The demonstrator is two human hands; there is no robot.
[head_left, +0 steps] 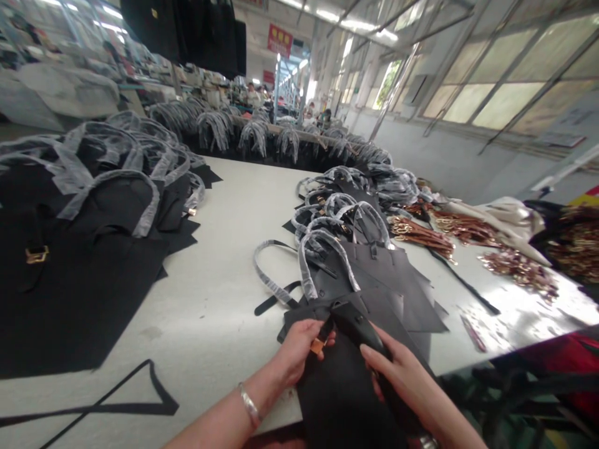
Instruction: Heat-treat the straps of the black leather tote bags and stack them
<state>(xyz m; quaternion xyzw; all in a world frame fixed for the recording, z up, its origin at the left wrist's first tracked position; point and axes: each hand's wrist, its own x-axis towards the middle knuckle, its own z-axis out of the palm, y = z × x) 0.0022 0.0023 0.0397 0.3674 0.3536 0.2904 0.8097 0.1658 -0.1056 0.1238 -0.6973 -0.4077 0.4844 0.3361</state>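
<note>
A black bag panel (341, 393) lies at the table's front edge, running down out of view. On its left side, my left hand (302, 349) is closed on a short black strap with a gold buckle (319, 346). My right hand (393, 365) grips a folded black edge of the bag (358, 321), with the thumb on top and the other fingers mostly hidden underneath. Just beyond my hands, a plastic-wrapped handle (327, 240) arches up. Another wrapped handle (269, 280) loops out to the left, beside a loose black strap end (271, 302).
Black bag panels with wrapped handles are piled at left (84, 280) and ahead on the right (397, 274). Brown straps with metal fittings (423, 234) lie farther right. A thin black strip (116, 408) crosses the white table (224, 249) at front left.
</note>
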